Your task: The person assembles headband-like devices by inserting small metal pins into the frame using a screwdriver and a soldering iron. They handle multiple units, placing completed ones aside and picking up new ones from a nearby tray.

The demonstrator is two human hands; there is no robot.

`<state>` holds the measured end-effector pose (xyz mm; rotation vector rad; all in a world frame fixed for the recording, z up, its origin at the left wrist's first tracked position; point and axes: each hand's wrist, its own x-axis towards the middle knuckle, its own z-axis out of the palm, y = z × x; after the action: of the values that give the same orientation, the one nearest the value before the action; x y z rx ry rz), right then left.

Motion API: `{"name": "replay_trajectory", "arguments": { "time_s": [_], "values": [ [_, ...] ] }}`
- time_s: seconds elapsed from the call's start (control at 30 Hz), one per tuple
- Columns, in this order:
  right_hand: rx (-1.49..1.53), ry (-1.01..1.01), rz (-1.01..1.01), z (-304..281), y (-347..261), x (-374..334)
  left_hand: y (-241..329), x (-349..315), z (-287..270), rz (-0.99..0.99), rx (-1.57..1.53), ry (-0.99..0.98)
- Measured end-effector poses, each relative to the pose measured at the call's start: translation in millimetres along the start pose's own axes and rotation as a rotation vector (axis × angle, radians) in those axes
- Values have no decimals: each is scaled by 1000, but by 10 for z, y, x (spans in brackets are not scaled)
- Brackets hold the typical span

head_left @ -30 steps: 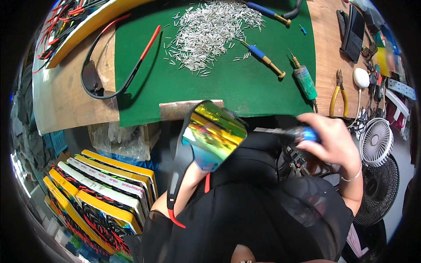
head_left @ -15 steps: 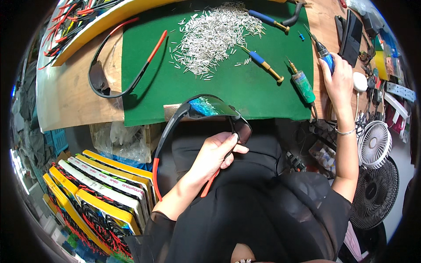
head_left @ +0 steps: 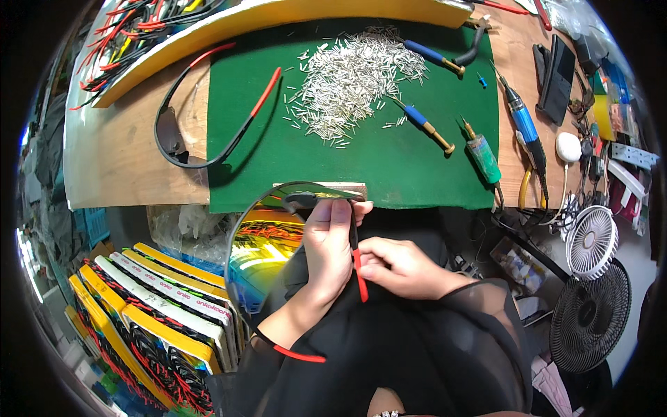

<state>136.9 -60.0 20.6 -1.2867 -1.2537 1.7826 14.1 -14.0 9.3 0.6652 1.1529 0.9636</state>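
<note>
One free black arm with a curved red tip (head_left: 300, 356) points back toward the wearer's black clothing (head_left: 417, 340); contact unclear, but a snag there could twist the frame. Just beyond, right hand (head_left: 403, 267) closed, thumb and fingers pinching the opposite arm's red rubbery-looking tip (head_left: 360, 272); pulling sideways or too hard might strain the hinge. Left hand (head_left: 330, 243) grips the black wraparound glasses with a yellow-orange mirrored lens (head_left: 260, 260) at that arm's front end, thumb uppermost. Glasses are held up over the lap, overlapping the bench's near edge in this view. Loosened pinch: likely drop. The lens hangs beside the left wrist, so skin smudges seem possible. Farther off, the green flat mat (head_left: 389, 170); an upward knock on its edge could scratch the coating. Right side, the green-handled corded tool with a pointed tip (head_left: 481, 154) and the blue pen-shaped corded tool (head_left: 522, 121); a sleeve catching a cord might drag either off. Farthest, the heap of thin silver metal pins (head_left: 354, 80), loose; a sweeping elbow would probably scatter them.
</note>
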Motion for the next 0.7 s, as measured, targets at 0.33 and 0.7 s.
{"name": "replay_trajectory", "arguments": {
  "time_s": [0.33, 0.7],
  "values": [
    [-61, 46, 83, -298, -209, 79, 166, 114, -285, 216, 39, -47],
    [59, -101, 182, -556, -232, 84, 454, 304, -499, 212, 54, 108]
  ]
}}
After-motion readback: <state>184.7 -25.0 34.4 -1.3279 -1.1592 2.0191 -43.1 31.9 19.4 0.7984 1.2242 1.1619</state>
